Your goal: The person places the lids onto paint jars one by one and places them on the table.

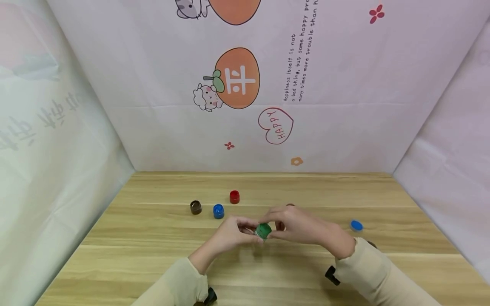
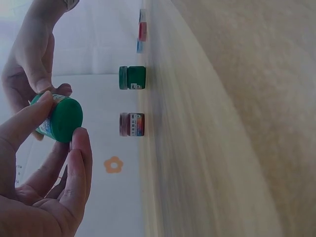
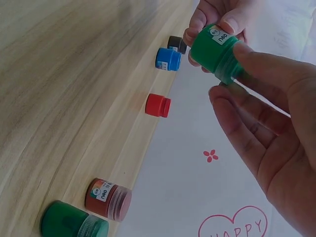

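Both hands hold a small green paint jar (image 1: 263, 230) raised in front of the body. My left hand (image 1: 233, 233) grips its body between thumb and fingers, the solid green base facing the left wrist camera (image 2: 69, 120). With thumb and fingertips, my right hand (image 1: 296, 223) pinches the jar's clear lid (image 3: 227, 69) at the other end. A white label shows on the jar's side in the right wrist view. Farther back stand a blue paint jar (image 1: 218, 211), a red paint jar (image 1: 235, 196) and a dark paint jar (image 1: 195, 207).
A brown paint jar (image 3: 106, 197) and a second green paint jar (image 3: 69, 219), both with clear lids, stand on the table; the right hand mostly hides them in the head view. A blue lid (image 1: 356, 225) lies at the right. Printed white sheeting (image 1: 344, 127) borders the wooden table.
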The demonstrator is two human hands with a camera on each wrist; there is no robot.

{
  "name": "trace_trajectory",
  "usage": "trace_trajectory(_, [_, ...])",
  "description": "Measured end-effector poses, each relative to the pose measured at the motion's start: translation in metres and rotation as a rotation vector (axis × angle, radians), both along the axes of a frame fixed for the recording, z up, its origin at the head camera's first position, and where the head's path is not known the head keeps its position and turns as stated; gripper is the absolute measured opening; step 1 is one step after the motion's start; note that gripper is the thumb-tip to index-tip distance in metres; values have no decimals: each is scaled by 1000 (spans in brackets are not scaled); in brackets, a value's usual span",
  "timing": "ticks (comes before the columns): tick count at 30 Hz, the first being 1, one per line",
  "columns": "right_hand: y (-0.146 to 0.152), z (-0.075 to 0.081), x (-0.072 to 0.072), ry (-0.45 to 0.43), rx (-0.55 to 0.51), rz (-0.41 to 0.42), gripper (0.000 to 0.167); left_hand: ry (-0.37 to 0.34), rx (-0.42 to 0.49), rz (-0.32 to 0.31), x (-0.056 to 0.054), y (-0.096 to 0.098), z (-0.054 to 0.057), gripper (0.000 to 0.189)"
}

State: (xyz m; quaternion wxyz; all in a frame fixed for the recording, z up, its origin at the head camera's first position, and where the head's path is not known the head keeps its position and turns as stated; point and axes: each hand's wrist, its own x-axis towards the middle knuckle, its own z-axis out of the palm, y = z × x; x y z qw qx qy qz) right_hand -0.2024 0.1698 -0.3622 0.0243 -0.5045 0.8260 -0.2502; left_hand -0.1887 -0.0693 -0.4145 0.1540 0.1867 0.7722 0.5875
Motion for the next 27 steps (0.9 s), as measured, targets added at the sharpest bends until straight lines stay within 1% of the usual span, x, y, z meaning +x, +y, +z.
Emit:
trace_trajectory(2, [-1, -1, 0, 0, 2, -16, 30, 0, 2, -3, 0, 0, 0, 38])
trace_trajectory(5, [-2, -1, 1, 11, 9, -33, 36, 1, 2, -5, 1, -1, 1, 38])
trace_trajectory(9, [-3, 0, 2, 32, 6, -6, 42, -6, 8, -7, 3, -2, 2, 38])
trace_trajectory(12, [-5, 1, 2, 26, 2, 4, 39, -11, 14, -7, 2, -2, 2, 38])
trace_trajectory(15, [-6, 0, 2, 6, 6, -25, 35, -3, 16, -5, 1, -1, 1, 39])
trace_trajectory(17, [-6, 0, 2, 6, 8, -37, 36, 5, 15, -1, 1, -1, 0, 38])
trace_trajectory(22, [-5, -1, 1, 19, -6, 6, 40, 6, 11, 12, 1, -2, -1, 37])
trace_trajectory(24, [-5, -1, 1, 17, -12, 13, 38, 3, 17, 14, 1, -2, -1, 37])
trace_trajectory(27, [-5, -1, 1, 1, -8, -15, 34, -3, 27, 13, 2, -2, -2, 38])
